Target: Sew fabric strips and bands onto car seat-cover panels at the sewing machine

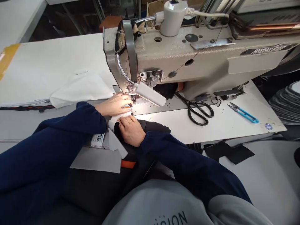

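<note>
My left hand (114, 104) is at the sewing machine's presser foot (133, 98), its bent fingers gripping the edge of white fabric (120, 116) under the lamp's light. Just below, the fingers of my right hand (132, 131) are closed on the same piece, where white meets black material. My fingers partly hide the fabric's edge. Grey fabric flaps (98, 159) hang toward my lap, with a white barcode label (97, 140) on the piece and an orange strip (127, 164) beside them.
A white lamp (151, 93) hangs by the needle of the sewing machine (159, 53). To the right lie black scissors (198, 112) and blue thread snips (246, 114). White fabric (82, 89) spreads over the table at left. Black pieces (228, 152) rest on a lower surface at right.
</note>
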{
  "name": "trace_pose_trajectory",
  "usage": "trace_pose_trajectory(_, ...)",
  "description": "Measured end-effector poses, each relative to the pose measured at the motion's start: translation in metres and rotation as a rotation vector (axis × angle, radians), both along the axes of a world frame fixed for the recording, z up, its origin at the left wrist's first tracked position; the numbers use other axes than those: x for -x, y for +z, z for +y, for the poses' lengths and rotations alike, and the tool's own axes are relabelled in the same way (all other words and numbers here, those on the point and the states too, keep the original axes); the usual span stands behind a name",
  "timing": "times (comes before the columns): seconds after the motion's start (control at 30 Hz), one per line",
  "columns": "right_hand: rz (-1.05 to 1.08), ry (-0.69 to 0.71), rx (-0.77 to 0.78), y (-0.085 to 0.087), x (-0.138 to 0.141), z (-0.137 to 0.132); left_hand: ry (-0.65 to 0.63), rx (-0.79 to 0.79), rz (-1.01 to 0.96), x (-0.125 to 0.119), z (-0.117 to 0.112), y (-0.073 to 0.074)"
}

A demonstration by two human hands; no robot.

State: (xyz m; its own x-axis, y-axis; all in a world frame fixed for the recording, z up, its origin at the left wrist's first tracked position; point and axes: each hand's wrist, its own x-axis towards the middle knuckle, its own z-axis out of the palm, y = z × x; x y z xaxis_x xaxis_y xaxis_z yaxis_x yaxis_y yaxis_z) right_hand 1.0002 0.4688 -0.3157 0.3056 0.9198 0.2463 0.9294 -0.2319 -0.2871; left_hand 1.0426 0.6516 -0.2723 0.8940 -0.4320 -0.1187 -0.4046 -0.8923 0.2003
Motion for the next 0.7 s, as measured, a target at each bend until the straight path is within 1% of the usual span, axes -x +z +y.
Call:
trace_pose_trajectory(0.1, -0.042, -0.050, -0.083, -0.010, 0.001, -0.003, -0.006, -0.102, -0.094, 0.012, -0.009, -0.006)
trace_pose_trajectory(0.17, -0.065, -0.036, -0.120, -0.012, 0.001, -0.010, 0.059, -0.145, -0.194, 0.020, -0.013, -0.014)
trace_pose_trajectory(0.27, -0.041, 0.067, -0.164, -0.007, -0.003, -0.026, 0.158, -0.132, -0.311, 0.027, -0.017, -0.027)
trace_pose_trajectory(0.3, -0.009, 0.047, -0.162, -0.004, -0.006, -0.031, 0.176, -0.119, -0.333, 0.028, -0.018, -0.030)
trace_pose_trajectory(0.33, 0.034, -0.021, -0.144, 0.000, -0.009, -0.034, 0.186, -0.109, -0.346, 0.029, -0.018, -0.033)
trace_pose_trajectory(0.37, 0.083, -0.123, -0.103, 0.005, -0.013, -0.035, 0.188, -0.104, -0.353, 0.029, -0.018, -0.034)
trace_pose_trajectory(0.43, 0.178, -0.347, 0.044, 0.015, -0.019, -0.031, 0.187, -0.107, -0.360, 0.030, -0.017, -0.036)
trace_pose_trajectory(0.47, 0.211, -0.421, 0.133, 0.020, -0.022, -0.027, 0.189, -0.108, -0.364, 0.030, -0.017, -0.036)
trace_pose_trajectory(0.5, 0.230, -0.454, 0.220, 0.023, -0.023, -0.022, 0.194, -0.107, -0.368, 0.030, -0.016, -0.036)
trace_pose_trajectory(0.57, 0.221, -0.433, 0.357, 0.027, -0.025, -0.013, 0.201, -0.101, -0.372, 0.031, -0.015, -0.035)
trace_pose_trajectory(0.6, 0.200, -0.405, 0.397, 0.027, -0.024, -0.011, 0.204, -0.097, -0.372, 0.031, -0.015, -0.035)
trace_pose_trajectory(0.7, 0.125, -0.328, 0.434, 0.024, -0.023, -0.010, 0.205, -0.083, -0.373, 0.032, -0.014, -0.035)
